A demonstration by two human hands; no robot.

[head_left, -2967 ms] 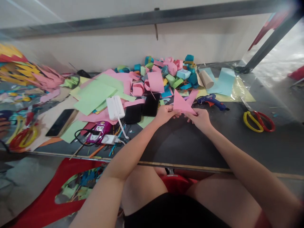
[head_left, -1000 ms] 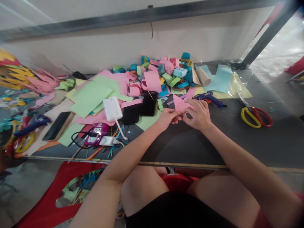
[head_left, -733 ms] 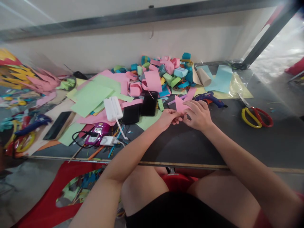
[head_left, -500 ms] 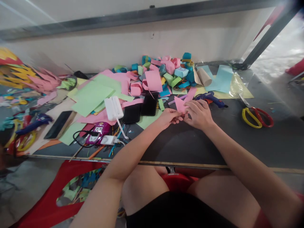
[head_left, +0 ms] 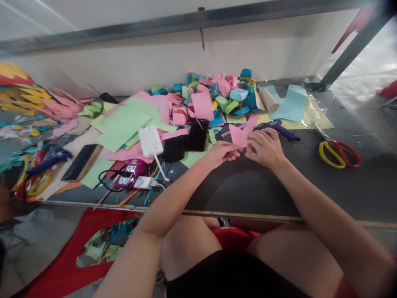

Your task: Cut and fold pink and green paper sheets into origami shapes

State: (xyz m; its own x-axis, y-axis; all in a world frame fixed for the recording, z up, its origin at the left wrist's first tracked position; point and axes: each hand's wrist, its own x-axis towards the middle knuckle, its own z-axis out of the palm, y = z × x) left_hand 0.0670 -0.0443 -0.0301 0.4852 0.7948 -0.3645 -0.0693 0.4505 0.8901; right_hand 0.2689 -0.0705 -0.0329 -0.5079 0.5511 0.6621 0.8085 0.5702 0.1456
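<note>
Over the dark table, a piece of pink paper (head_left: 237, 135) with a pointed upper corner stands between my two hands. My left hand (head_left: 223, 153) pinches its lower edge between thumb and fingers. At the paper's right side, the fingers of my right hand (head_left: 266, 148) are curled and bent against its edge; their tips are partly hidden. Just behind the right hand lies a blue glue gun (head_left: 281, 130). A black phone (head_left: 197, 135) lies on the table left of the paper.
Paper rolls and folded pieces (head_left: 221, 89) are heaped against the wall. Red-and-yellow scissors (head_left: 339, 154) lie at right. Green sheets (head_left: 124, 126), a white power bank (head_left: 150, 141), a purple device (head_left: 130, 174) with cables and another glue gun (head_left: 51, 159) lie at left.
My right hand has shifted slightly right, away from the left hand, and more of the pink paper shows between them. The view has moved a little.
</note>
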